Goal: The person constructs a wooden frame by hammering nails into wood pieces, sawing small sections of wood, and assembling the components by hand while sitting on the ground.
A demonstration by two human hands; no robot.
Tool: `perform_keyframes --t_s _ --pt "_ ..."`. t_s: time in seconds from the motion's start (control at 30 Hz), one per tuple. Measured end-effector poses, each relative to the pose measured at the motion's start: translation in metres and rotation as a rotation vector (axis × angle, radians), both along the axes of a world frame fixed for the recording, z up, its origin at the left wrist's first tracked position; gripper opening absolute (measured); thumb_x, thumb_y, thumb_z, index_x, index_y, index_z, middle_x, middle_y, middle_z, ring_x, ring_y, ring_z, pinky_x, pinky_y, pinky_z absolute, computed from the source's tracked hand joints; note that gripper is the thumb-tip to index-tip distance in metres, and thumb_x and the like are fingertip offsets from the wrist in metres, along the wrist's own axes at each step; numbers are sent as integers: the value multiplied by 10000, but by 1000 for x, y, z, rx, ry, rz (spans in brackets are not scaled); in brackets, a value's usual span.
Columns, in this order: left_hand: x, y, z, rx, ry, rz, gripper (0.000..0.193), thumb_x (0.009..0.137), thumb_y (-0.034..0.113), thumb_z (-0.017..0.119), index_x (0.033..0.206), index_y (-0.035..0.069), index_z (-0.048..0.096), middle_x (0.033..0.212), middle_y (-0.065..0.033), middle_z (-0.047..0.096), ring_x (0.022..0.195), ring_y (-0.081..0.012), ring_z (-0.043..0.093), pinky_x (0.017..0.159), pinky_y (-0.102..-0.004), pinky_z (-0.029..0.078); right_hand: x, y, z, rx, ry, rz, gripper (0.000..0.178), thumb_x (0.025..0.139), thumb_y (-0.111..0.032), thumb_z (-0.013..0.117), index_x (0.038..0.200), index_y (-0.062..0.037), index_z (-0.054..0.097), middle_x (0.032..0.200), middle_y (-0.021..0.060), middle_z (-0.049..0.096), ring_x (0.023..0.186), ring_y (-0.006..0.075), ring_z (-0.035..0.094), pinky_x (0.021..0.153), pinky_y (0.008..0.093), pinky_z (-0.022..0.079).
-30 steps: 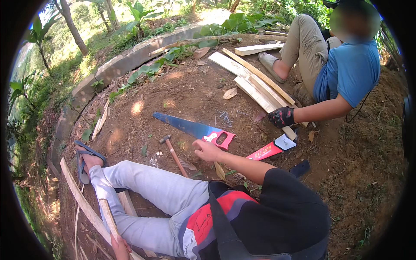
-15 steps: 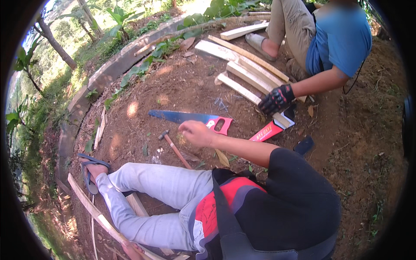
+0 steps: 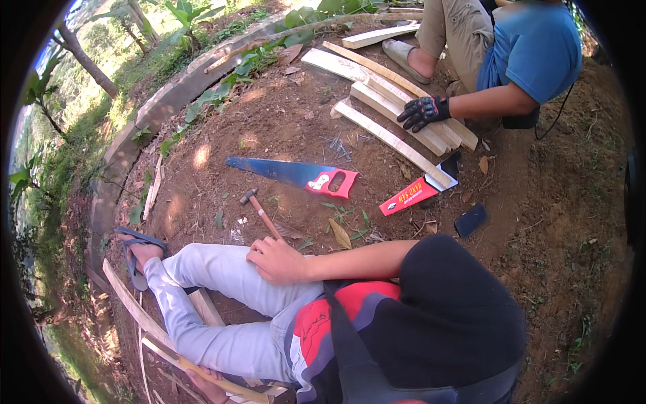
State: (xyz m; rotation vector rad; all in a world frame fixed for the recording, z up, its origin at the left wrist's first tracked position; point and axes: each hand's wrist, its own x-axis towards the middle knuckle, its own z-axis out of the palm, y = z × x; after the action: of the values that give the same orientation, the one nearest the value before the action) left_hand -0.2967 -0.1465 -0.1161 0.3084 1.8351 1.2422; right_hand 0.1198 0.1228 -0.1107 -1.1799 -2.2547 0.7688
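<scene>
Here, the right hand (image 3: 276,260) is resting loosely curled and empty on the pale trouser leg (image 3: 222,273). The small wooden-handled steel hammer (image 3: 261,212) is lying just at its twelve o'clock, best gripped near the handle's end. The left hand (image 3: 210,381), at six o'clock, is lying against a pale wooden slat (image 3: 145,320), grip impossible to tell.

An outdoor woodworking spot: bare dirt ground (image 3: 222,128), plants (image 3: 202,17), planks (image 3: 390,138), a handsaw (image 3: 289,174).
</scene>
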Motion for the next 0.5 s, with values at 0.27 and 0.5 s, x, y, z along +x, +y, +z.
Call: perform_keyframes --t_s 0.27,0.5 --pt "22 8 7 37 42 64 544 936 662 448 804 135 425 599 24 392 448 -95 415 389 -237 353 -2 3 -3 17 31 8 214 806 -94 589 1018 -72 600 1007 100 556 941 293 539 815 427 450" --pt "33 8 6 60 -41 65 542 947 643 444 807 121 421 611 17 387 446 -97 401 396 -242 357 -7 7 -5 5 68 30 184 806 -83 577 989 -67 584 965 110 547 914 305 542 803 424 453"
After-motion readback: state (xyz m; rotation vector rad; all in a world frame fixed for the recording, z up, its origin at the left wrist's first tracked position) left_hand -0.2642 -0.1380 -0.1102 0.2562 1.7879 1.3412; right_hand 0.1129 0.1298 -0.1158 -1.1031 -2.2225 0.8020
